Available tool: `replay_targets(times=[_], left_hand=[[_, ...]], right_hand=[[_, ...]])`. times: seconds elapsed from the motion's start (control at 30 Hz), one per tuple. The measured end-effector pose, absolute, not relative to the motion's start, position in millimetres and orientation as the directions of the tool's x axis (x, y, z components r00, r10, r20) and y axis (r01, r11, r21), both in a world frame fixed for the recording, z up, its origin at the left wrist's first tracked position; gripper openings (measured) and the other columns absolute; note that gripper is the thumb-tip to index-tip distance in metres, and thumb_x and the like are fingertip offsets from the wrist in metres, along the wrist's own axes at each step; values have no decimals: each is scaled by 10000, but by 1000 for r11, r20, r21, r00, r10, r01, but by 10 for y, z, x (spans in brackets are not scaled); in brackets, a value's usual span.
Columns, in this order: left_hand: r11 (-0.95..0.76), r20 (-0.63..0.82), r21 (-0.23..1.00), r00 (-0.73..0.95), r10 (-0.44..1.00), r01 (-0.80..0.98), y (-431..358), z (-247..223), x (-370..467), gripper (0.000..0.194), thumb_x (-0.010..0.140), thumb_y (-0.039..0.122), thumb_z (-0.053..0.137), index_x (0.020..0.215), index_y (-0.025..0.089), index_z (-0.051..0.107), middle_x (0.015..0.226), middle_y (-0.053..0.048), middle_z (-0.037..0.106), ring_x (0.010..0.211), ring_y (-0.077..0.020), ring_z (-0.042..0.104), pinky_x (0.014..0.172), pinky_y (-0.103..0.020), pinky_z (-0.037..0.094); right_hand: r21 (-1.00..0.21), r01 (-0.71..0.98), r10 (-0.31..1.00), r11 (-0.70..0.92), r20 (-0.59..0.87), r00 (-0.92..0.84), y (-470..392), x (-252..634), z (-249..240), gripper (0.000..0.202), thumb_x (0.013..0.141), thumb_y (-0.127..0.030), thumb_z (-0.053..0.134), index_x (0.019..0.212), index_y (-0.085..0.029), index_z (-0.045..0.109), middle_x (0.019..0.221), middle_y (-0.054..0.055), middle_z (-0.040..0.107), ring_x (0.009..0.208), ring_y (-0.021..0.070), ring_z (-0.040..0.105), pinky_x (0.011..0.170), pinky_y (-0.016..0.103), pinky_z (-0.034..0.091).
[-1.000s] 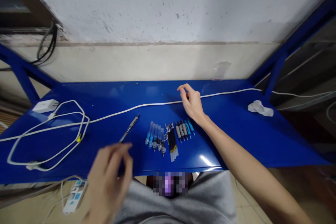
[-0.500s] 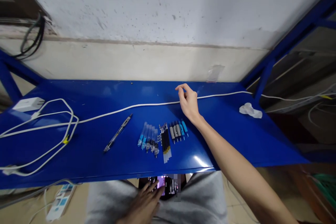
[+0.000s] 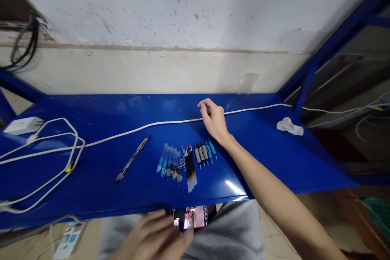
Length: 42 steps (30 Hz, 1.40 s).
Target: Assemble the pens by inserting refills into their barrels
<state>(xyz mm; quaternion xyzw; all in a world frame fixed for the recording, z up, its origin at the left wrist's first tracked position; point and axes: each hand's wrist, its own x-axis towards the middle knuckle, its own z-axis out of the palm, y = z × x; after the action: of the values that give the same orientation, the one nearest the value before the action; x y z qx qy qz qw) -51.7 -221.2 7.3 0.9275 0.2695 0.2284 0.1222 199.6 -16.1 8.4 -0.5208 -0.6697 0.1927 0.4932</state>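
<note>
My right hand (image 3: 215, 120) rests over the back of the blue table, fingers loosely curled and thumb tip close to the index finger. Nothing shows between them. It lies across the white cable (image 3: 170, 122). Just below it are several grey and blue pen grips (image 3: 203, 153) in a row. To their left lie dark pen refills (image 3: 190, 168) and clear pen barrels (image 3: 169, 162). A whole pen (image 3: 133, 158) lies apart, further left. My left hand (image 3: 155, 235), blurred, is over my lap with fingers stretched out, beside a lit phone (image 3: 198, 217).
The blue table (image 3: 258, 154) stands against a wall. A white adapter (image 3: 23, 125) and looped cables are at its left. A crumpled white tissue (image 3: 289, 126) lies at the right. A power strip (image 3: 69, 241) is on the floor at lower left.
My left hand has pulled back from the phone toward the lower left, and the screen picture differs. My right hand keeps its pose. The view has shifted slightly.
</note>
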Motion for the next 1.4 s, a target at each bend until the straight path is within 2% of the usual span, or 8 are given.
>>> replay_targets(times=[0.07,0.23,0.43,0.63,0.77,1.0,1.23,1.4], left_hand=[[-835,517,316,656,549,450,-1894,345,-497,405,936,34,412,1215,207,649,862,2,773,739,-133,719,765,-290,593],[-642,610,404,331,720,652,-1019,645,-356,200,967,151,537,1014,213,722,599,86,611,449,-45,499,514,-199,413],[-615,730,303,237,641,727,-159,547,-309,234,938,150,522,962,181,753,522,78,498,443,-53,416,515,-208,349],[-590,816,223,183,549,776,-35,294,-533,247,877,109,507,869,191,740,478,87,426,429,-46,395,509,-198,320],[-655,668,191,392,632,731,-108,249,-519,253,878,135,502,861,211,742,438,90,417,402,-63,399,505,-224,329],[-664,562,243,455,690,707,-178,446,-544,238,921,216,508,947,202,744,474,86,461,425,-73,437,527,-221,334],[-587,142,279,572,808,760,-230,605,-517,235,936,283,505,765,207,647,482,80,450,430,-81,424,519,-228,270],[-526,98,306,523,847,794,-729,537,-601,256,1040,361,424,1039,246,653,570,79,592,455,-104,568,519,-222,356]], right_hand=[[-768,519,891,375,453,25,-153,1998,74,232,1013,-300,457,910,-210,644,493,-87,353,443,97,323,556,267,270],[-735,576,902,357,431,-9,-156,1994,52,224,1002,-289,464,904,-210,649,491,-78,381,458,102,343,567,270,267],[-704,626,916,335,398,-43,-160,2005,43,222,1002,-282,457,914,-212,648,503,-65,404,472,110,348,567,276,269],[-665,672,925,324,373,-77,-122,2014,17,220,1001,-271,453,952,-208,658,541,-48,461,483,115,363,568,277,278],[-647,691,928,322,360,-96,-118,1998,25,207,988,-251,470,943,-197,664,524,-56,436,465,108,359,566,273,273],[-611,731,934,304,344,-100,-99,1995,1,222,982,-246,473,940,-192,685,519,-52,463,453,106,370,571,276,273],[-616,730,937,296,334,-97,-61,2021,-33,201,962,-221,492,932,-194,688,524,-49,484,461,112,382,584,281,285],[-606,740,939,292,328,-102,-20,2022,-46,202,968,-215,492,934,-199,690,530,-39,501,477,123,415,595,283,292]])
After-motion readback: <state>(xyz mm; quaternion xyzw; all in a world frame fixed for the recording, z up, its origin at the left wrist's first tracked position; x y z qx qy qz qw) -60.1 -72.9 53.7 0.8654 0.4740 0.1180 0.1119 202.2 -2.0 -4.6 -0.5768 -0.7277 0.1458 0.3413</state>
